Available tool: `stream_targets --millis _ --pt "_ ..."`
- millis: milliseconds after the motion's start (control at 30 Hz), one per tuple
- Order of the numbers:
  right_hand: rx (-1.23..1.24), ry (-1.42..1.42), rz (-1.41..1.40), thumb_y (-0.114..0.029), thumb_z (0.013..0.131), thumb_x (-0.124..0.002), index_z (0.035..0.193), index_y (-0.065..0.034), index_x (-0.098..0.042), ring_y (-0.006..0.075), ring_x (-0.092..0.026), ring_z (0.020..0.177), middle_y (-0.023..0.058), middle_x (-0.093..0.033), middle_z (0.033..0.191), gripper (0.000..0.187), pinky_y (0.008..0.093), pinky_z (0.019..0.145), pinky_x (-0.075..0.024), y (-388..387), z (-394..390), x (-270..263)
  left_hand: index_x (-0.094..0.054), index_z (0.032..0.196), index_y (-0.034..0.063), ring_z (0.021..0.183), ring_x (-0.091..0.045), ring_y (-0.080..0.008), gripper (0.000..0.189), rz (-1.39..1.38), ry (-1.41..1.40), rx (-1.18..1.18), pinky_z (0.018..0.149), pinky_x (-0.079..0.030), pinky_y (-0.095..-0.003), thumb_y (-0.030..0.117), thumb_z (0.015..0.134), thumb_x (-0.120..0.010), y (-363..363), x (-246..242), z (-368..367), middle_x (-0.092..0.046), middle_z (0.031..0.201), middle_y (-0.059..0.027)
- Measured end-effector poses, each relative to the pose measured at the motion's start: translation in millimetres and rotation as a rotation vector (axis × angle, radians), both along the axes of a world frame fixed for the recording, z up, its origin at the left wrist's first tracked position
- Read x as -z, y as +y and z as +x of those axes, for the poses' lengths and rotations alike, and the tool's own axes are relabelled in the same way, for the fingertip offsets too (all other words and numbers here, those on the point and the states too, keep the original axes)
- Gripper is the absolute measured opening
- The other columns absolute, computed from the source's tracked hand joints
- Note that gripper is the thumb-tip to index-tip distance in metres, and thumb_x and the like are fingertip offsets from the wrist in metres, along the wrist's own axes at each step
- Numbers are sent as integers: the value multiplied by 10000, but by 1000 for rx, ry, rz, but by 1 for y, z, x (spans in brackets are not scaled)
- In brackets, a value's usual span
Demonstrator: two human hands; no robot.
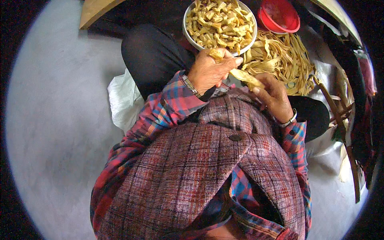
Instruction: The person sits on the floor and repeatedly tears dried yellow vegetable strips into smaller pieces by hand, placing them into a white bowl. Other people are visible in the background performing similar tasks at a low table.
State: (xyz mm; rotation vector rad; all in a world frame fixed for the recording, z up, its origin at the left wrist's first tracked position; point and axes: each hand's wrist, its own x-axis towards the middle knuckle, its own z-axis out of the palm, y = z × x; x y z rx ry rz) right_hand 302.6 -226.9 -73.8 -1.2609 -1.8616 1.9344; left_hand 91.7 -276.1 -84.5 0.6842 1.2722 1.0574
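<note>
A flat, pale-yellow dried plant strip (243, 76) runs between my two hands over my lap. My left hand (207, 70) grips one end, and a folded yellow piece (215, 54) shows at its fingers. The strip's other end is pinched by my right hand (272, 95). Just beyond my left hand stands a round white basin (186, 33) heaped with small folded or knotted yellow pieces (220, 25). To its right, past my right hand, lies a pile of long loose yellow strips (277, 58).
A red plastic bowl (279, 16) sits at the far side of the pile. White plastic sheeting (121, 99) lies by my left leg on the grey floor (63, 126). A dark wooden bar (339, 129) stands at the right. A wooden edge (97, 12) shows at upper left.
</note>
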Motion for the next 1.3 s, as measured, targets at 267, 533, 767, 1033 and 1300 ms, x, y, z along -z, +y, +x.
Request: stream_targets --millis 267,533,767,1033,1300 --pt "-206 122 298 -255 891 -476 750 11 -519 159 -406 572 70 -450 608 303 298 549 -348 10 -45 -35 -549 730 49 359 -335 -29 143 66 -387 -112 327 -268 -193 139 819 -615 10 -26 -26 -392 480 51" --pt "-137 52 364 -233 882 -490 700 21 -526 150 -401 550 68 -423 585 315 295 531 -336 48 -49 -59 -563 796 66 414 -366 -41 105 163 -342 -198 359 -319 -197 151 812 -623 40 -42 -42 -424 546 35" --pt "19 39 895 -215 861 -539 692 -2 -479 202 -322 496 126 -380 549 279 324 482 -336 162 -88 -95 -563 810 76 401 -314 -35 134 410 -131 -184 408 -351 -215 205 829 -591 150 -95 -74 -420 560 36" --pt "214 2 1153 -316 851 -533 878 -41 -619 233 -475 531 123 -498 579 290 322 522 -386 250 -122 -76 -567 739 54 420 -421 -50 186 498 226 -252 379 -418 -206 220 804 -617 247 -81 -96 -468 561 27" --pt "13 -592 1406 -331 833 -533 767 -73 -601 257 -564 605 146 -577 632 275 352 593 -445 290 -132 -23 -640 715 15 681 -628 -329 269 338 1291 -520 671 -506 -394 277 697 -578 289 -28 -98 -620 710 -200"
